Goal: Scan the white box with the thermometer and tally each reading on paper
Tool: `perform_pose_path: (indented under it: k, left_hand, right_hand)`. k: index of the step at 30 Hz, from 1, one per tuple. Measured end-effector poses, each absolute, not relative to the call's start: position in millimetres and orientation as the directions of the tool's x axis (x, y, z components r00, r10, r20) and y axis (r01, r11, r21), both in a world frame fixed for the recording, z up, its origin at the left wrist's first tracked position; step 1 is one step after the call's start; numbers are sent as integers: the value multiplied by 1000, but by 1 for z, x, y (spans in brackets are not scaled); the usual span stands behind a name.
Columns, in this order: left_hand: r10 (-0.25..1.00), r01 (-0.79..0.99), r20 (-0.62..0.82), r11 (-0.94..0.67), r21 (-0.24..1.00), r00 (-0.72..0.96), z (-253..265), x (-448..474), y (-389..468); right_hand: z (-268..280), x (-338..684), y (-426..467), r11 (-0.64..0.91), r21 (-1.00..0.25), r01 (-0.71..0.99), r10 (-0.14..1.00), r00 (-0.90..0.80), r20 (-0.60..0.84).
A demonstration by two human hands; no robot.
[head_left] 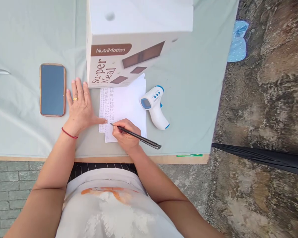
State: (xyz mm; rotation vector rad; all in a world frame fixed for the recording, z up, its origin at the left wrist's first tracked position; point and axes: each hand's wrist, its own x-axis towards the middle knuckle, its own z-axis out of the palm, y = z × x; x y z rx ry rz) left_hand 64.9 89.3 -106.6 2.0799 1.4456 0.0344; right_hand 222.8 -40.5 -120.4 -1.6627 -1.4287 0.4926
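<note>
Several sheets of white paper (129, 105) lie on the table, with columns of small handwriting down their left side. A black pen (139, 136) is pinched in my right hand (127, 134), its tip on or just above the written columns. My left hand (81, 107) rests flat with fingers spread; its thumb reaches onto the paper's left edge near the pen tip. A gold ring is on one finger, a red cord on the wrist. The far end of the paper is hidden by a white box (109, 66) marked NutriMotion.
Left of my left hand lies a smartphone (52, 90) with a dark screen. A white and blue infrared thermometer (155, 107) is right of the paper. The pale cloth-covered table (188, 109) ends at the right, where a light blue dotted cloth item (238, 46) shows beyond it.
</note>
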Motion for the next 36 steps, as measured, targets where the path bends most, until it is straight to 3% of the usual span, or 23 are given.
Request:
perform_pose_path:
  k: [5, 13, 19, 36]
  left_hand:
    - [862, 836, -301, -220, 502, 408, -105, 65, 89]
    - [854, 843, -322, -217, 493, 408, -103, 66, 90]
    - [858, 831, -298, -229, 507, 418, -106, 64, 89]
    - [858, 828, -297, -226, 513, 418, -105, 64, 90]
  right_hand:
    - [-122, 222, -41, -41, -806, 590, 933, 310, 180]
    - [-119, 222, -40, 24, -786, 618, 929, 276, 245]
    - [-122, 224, -41, -26, -813, 581, 939, 294, 180]
    - [-120, 221, -38, 80, -786, 613, 896, 302, 326]
